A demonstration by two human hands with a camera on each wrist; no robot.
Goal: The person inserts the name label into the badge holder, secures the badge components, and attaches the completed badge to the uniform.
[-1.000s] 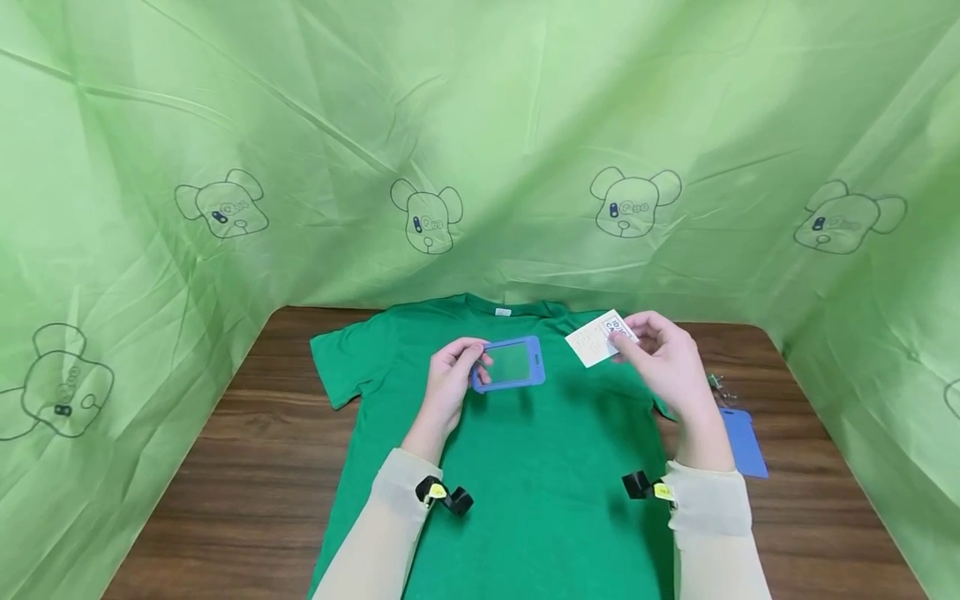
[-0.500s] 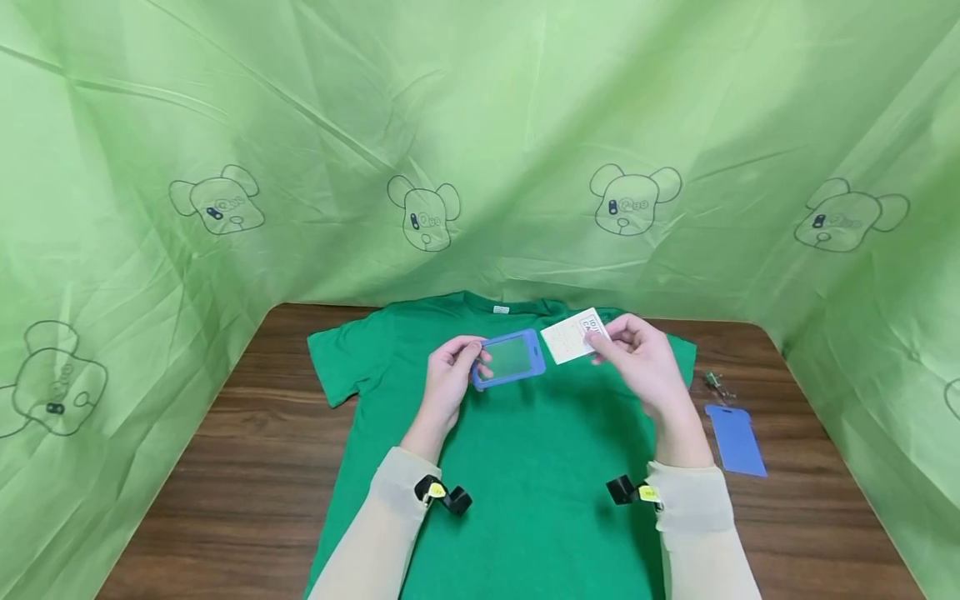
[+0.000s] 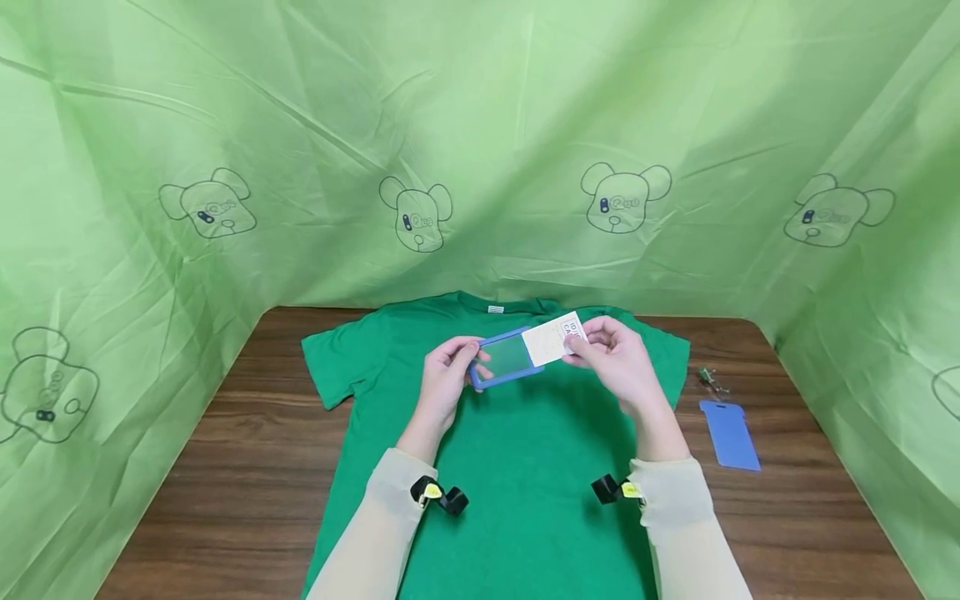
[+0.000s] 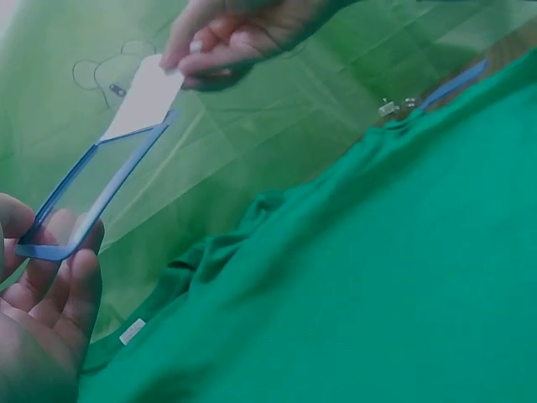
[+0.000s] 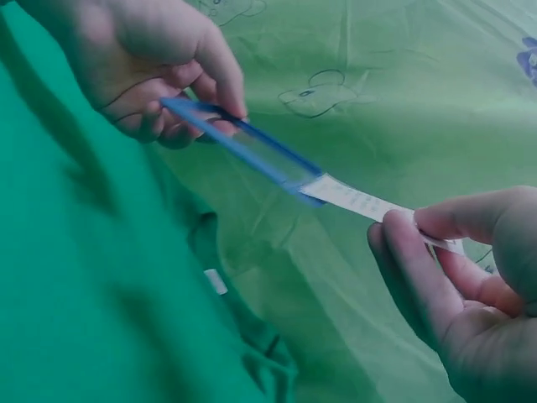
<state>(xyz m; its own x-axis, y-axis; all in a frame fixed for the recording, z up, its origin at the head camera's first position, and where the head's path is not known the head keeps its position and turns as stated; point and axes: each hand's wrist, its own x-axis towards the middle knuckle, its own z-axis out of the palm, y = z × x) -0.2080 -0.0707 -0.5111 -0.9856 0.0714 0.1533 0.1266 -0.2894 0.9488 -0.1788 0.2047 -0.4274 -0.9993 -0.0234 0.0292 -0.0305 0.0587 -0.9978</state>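
Note:
My left hand (image 3: 442, 379) pinches the left end of a blue badge holder (image 3: 504, 381), a frame with a clear window, held above the shirt. Between thumb and fingers of my right hand (image 3: 618, 358) is a white ID card (image 3: 546, 340) with printing at its right end. In the head view the card's left end overlaps the holder's right end. The left wrist view has the card (image 4: 144, 99) right at the frame's far end, in line with the window. From the right wrist, the card (image 5: 357, 200) meets the end of the holder (image 5: 252, 155).
A green T-shirt (image 3: 517, 500) lies spread on the brown wooden table (image 3: 232, 467). Right of it lie a flat blue badge piece (image 3: 731, 436) and a small metal-and-clear clip (image 3: 711, 382). Green cloth (image 3: 480, 125) with bear outlines hangs around the table.
My right hand has moved left with the card, from a gap beside the holder to overlapping its end. My left hand has hardly moved; the holder is tilted slightly more.

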